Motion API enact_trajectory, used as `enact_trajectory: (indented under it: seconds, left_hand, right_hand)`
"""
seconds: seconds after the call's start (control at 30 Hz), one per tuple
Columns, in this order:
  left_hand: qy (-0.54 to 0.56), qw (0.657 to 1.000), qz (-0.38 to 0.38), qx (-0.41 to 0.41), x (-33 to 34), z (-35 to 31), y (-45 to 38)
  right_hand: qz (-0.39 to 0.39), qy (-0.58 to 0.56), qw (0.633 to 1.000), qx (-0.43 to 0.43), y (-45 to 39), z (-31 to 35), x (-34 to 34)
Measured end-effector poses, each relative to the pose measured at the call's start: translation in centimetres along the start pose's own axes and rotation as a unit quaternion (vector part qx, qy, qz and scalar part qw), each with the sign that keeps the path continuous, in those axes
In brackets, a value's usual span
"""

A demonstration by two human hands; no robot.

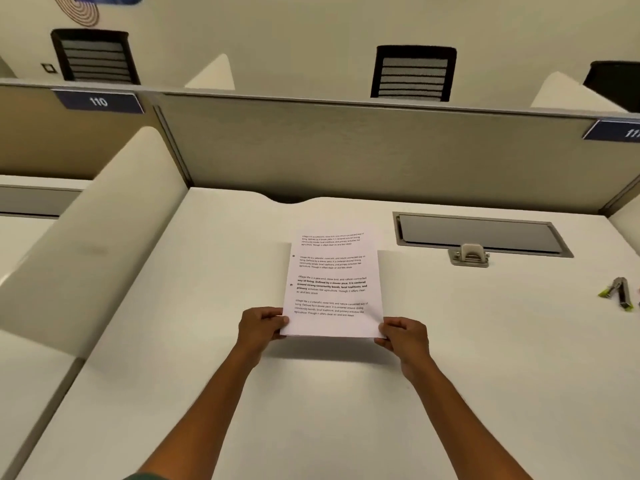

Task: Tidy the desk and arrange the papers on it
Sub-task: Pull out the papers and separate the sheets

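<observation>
Both hands have the papers [332, 285] pinched by the near corners: the left hand [261, 323] curls round the corner at about 7 o'clock of the sheet, thumb on top, and the right hand [403, 336] does the same at about 5 o'clock, so the printed stack hangs tilted just above the middle of the desk [214, 375], its shadow falling beneath the near edge. The sheets look squared into one neat bundle, which suggests the gathering is largely done; what seems left is to set the bundle down in its place and deal with the loose tools off to the right. Working across from 9 o'clock, a rounded white side divider [93, 237] fences the desk, and a grey back partition [346, 150] with a "110" number plate [98, 101] runs along 12 o'clock, black chair backs [412, 74] showing beyond it. At about 2 o'clock a recessed cable hatch [481, 233] sits in the white top with a small hole punch [468, 255] at its near lip, and at 3 o'clock lies a stapler [620, 294] with green trim, well apart from the papers.
</observation>
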State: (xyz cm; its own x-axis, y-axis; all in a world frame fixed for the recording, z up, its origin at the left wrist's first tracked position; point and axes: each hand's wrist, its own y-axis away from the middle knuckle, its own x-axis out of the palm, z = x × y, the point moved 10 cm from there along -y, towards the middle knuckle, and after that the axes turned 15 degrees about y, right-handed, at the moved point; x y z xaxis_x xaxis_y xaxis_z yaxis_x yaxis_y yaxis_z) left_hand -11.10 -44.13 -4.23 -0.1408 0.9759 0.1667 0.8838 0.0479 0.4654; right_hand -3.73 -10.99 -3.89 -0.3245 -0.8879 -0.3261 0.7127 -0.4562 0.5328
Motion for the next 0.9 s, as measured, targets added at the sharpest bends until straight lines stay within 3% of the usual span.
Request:
enact_trajectory:
  seconds: [0.37, 0.9]
  left_hand:
    - [-0.048, 0.996, -0.06, 0.032, -13.2, -5.9, -5.5]
    - [-0.151, 0.975, -0.153, 0.063, -22.2, -12.8, -13.2]
  right_hand:
    - [0.025, 0.003, 1.0, -0.004, 1.3, 4.9, 14.7]
    - [0.054, 0.05, 0.997, 0.022, -1.4, 10.4, 29.0]
